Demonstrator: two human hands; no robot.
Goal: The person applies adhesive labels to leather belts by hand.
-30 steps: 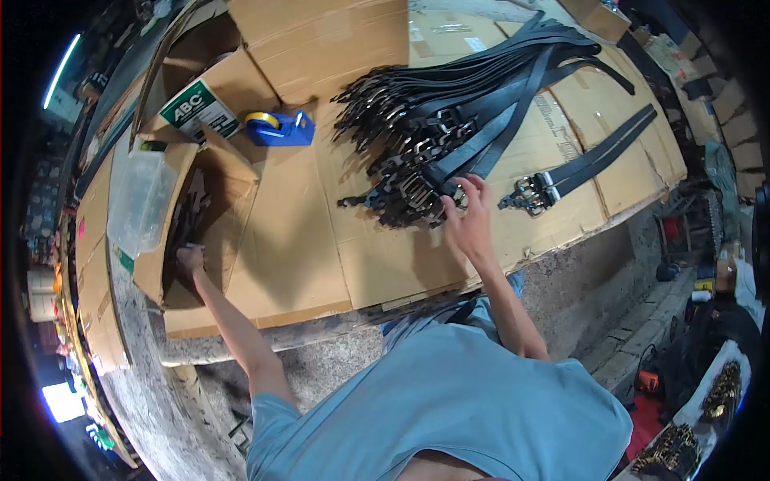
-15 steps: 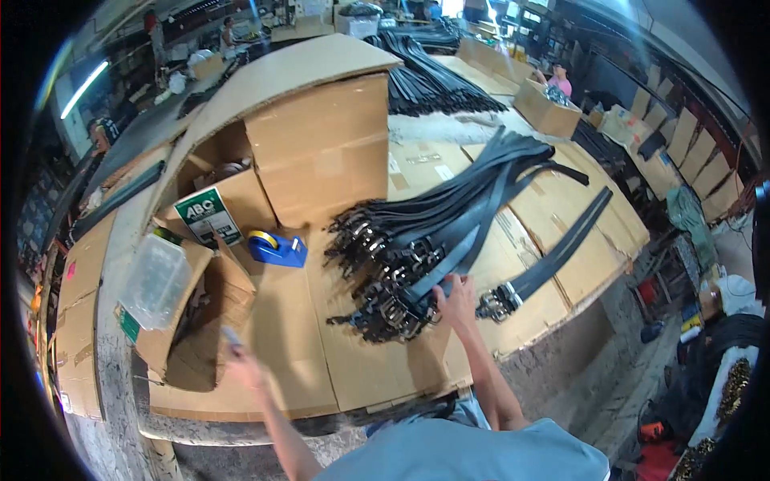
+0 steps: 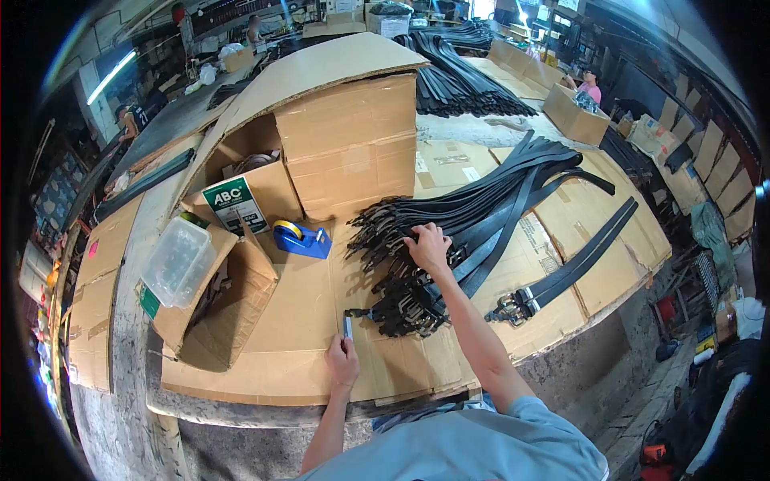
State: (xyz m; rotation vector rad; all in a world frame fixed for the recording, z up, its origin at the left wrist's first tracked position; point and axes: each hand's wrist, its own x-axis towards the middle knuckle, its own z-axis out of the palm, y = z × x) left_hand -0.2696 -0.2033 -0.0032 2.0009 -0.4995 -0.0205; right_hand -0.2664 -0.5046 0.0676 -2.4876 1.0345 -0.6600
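Note:
A large bundle of black belts (image 3: 497, 192) lies fanned across the cardboard-covered table, its metal buckles (image 3: 413, 301) heaped at the near left end. My right hand (image 3: 431, 248) reaches over the heap, fingers curled onto a belt near the buckle ends. Just left of the buckles, my left hand (image 3: 343, 361) is closed around a small slim blue-and-silver tool (image 3: 347, 325) that points upward, close to a buckle sticking out of the heap. Apart from the bundle, to the right, lie a few belts (image 3: 573, 260) with their buckles toward me.
A blue tape dispenser (image 3: 303, 240) stands behind my left hand. Further left are an open cardboard box (image 3: 233, 313), a clear plastic container (image 3: 178, 260) and a green ABC packet (image 3: 234, 204). Tall cartons (image 3: 349, 152) rise at the back. A person in pink (image 3: 589, 84) is far off, right.
My left hand has moved right with the tool, from beside the open box to the buckles. My right hand has shifted up and left over the heap. The camera view has turned slightly.

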